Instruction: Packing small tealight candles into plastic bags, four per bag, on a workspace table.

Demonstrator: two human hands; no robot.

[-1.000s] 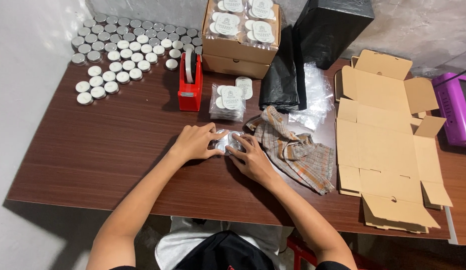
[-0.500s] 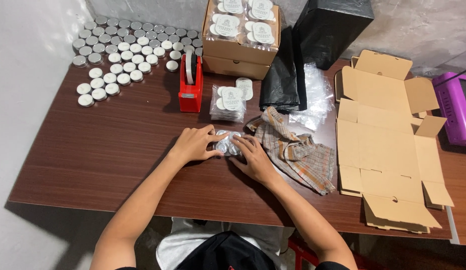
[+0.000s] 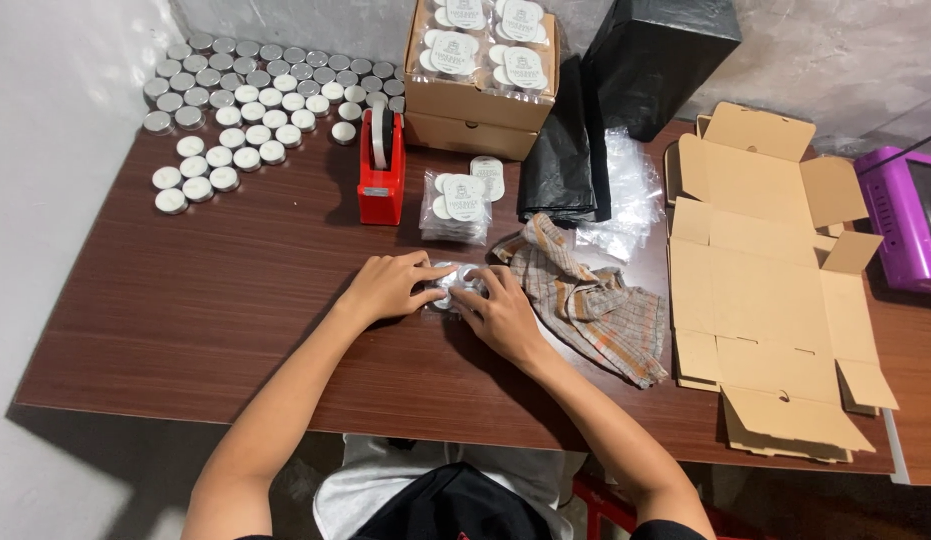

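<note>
Spanning the frame, a brown worktop point(image 3: 186, 310) is carrying flattened cardboard cartons point(image 3: 776, 300) at right, a checked cloth point(image 3: 596, 305) at centre right and a red tape dispenser point(image 3: 381, 165) above centre. At centre, the left hand point(image 3: 386, 288) and right hand point(image 3: 501, 315) are pressing curled fingers onto a clear packet of small tins point(image 3: 456, 283), lying flat between them.

You get even, soft overhead light and a sharp picture; the red tape dispenser point(image 3: 381, 165) casts a faint shadow leftward, the tins point(image 3: 248, 95) glint mildly, and edges bend slightly.
</note>
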